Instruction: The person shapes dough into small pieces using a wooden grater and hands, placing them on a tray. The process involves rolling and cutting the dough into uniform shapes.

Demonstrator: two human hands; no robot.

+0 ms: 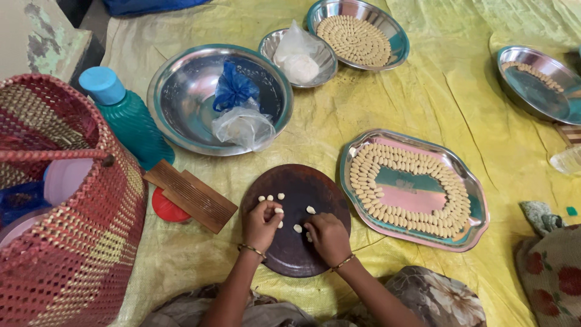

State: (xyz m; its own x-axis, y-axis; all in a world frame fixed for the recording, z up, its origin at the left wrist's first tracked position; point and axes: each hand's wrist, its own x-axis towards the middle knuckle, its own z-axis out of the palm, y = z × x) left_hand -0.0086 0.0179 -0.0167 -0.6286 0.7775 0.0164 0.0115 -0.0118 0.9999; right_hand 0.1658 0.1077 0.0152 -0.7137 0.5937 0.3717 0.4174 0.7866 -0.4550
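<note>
Left hand (261, 223): fingers pinch a small pale dough piece (278, 211) over the round dark wooden board (290, 254).
Right hand (327, 236): fingers curled onto the board; whether they grasp a piece, I cannot tell.

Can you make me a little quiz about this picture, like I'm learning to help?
1. True or false: both hands are on the dark round board.
2. Which holds the rings of small pale shaped pieces nearest the board? A) the rectangular metal tray B) the woven red basket C) the teal bottle
3. What lies in the big steel bowl?

Key:
1. True: the left hand pinches a small dough piece, and the right hand rests beside it on the board.
2. A.
3. A blue plastic bag and a clear plastic bag.
</note>
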